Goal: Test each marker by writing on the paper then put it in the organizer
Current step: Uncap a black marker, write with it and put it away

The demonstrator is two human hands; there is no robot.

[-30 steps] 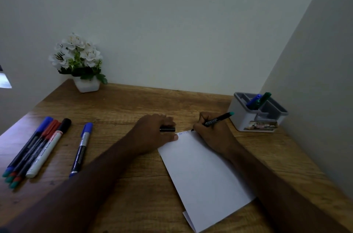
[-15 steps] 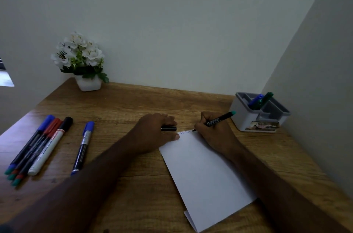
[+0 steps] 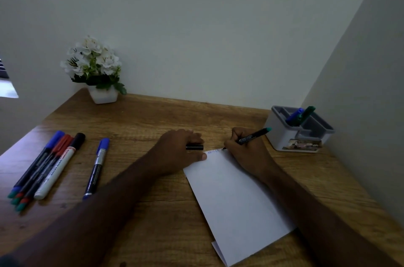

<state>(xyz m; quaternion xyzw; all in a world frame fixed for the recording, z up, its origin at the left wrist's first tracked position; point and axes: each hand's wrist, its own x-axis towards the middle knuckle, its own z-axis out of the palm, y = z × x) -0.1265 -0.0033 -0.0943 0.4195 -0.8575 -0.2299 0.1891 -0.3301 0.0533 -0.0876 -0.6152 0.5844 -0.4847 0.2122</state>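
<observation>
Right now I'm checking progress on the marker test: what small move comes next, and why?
Probably finish the stroke: the right hand holds the uncapped teal-ended black marker, tip at the white paper sheet's top edge, while the left hand holds the black cap.

The desk is warm brown with darker wood grain. The paper is white, with faint blue letters along its top edge. The marker over it is black with white print and a teal end. The cap is black. The organizer is white outside, grey inside, with a blue marker and a dark green marker. At left lie a blue-capped marker, a white marker with a black cap, and dark markers with blue and red caps. The flowers are white with green leaves in a white pot.
</observation>
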